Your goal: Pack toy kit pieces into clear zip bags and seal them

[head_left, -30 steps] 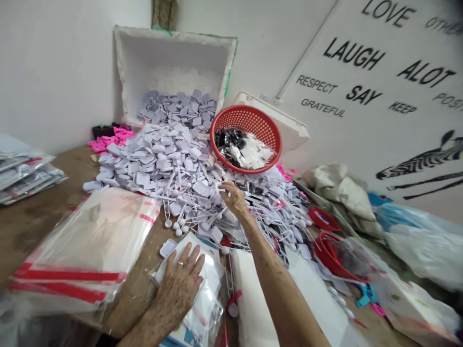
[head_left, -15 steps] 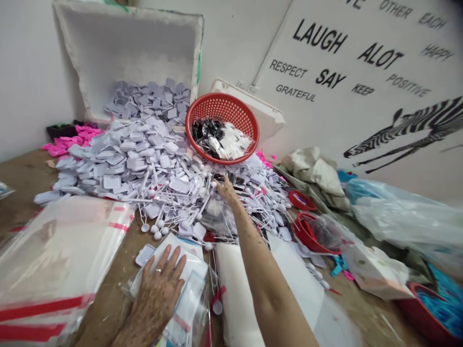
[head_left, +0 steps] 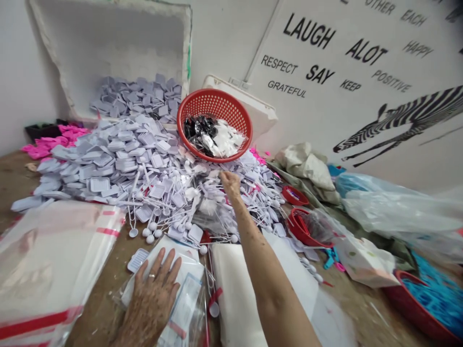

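My left hand (head_left: 154, 289) lies flat, fingers spread, on a clear packet of white parts (head_left: 181, 308) at the near edge of the wooden table (head_left: 10, 178). My right hand (head_left: 229, 182) reaches far forward into a big heap of pale lilac plastic sticks and small trays (head_left: 152, 168). Its fingers curl down among the sticks just below a tilted red mesh basket (head_left: 213, 103). Whether the fingers hold a piece is hidden. The basket contains black and white small packets.
A white foam box (head_left: 108, 43) leans at the back, spilling lilac trays. Pink pieces (head_left: 47, 142) lie at far left. Clear bags with red strips (head_left: 47, 260) lie near left. Red bowls (head_left: 307, 226), plastic bags (head_left: 394, 212) and a lettered panel (head_left: 361, 96) crowd the right.
My view has swung to the right and nearer the heap. My right hand has pushed a little further toward the red basket. My left hand stays flat on the packet.
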Tool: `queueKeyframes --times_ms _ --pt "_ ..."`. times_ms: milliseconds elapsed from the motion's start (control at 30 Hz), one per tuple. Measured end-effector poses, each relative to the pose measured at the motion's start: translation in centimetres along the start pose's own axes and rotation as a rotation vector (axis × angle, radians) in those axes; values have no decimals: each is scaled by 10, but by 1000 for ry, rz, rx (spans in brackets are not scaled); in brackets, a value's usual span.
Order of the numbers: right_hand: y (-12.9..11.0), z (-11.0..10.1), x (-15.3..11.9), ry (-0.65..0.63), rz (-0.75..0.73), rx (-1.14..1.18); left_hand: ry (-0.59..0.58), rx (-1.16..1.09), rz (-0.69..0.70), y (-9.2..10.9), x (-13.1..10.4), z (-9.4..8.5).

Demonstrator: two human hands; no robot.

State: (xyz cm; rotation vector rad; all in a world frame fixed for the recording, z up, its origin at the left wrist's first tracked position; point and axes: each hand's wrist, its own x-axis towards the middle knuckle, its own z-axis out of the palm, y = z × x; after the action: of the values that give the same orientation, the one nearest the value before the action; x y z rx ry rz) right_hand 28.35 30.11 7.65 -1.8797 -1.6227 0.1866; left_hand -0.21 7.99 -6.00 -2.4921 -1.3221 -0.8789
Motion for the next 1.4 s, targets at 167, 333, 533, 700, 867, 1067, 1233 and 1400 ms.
queueKeyframes --times_ms 167,333,533,700,867,1067,1233,1400 --pt "52 -24 10 64 327 -390 5 -114 -129 6 0 3" --pt "68 -15 8 71 284 -564 2 -135 -127 7 1 4" --pt "57 -38 7 201 122 -609 6 -120 -110 8 2 -3" --pt "22 -62 -39 267 -114 -530 -36 -99 -51 6 6 -11" --pt "-37 -53 -163 109 -602 -330 -114 -369 -253 8 13 -38" --pt "-96 -18 -284 130 -968 -201 -326 -1347 -806 26 28 -94" --pt "-96 -27 -292 -143 -870 -31 -326 -1656 -1003 19 30 -104" --pt "-78 -33 -300 -408 -587 75 -541 -1467 -846 3 22 -115"
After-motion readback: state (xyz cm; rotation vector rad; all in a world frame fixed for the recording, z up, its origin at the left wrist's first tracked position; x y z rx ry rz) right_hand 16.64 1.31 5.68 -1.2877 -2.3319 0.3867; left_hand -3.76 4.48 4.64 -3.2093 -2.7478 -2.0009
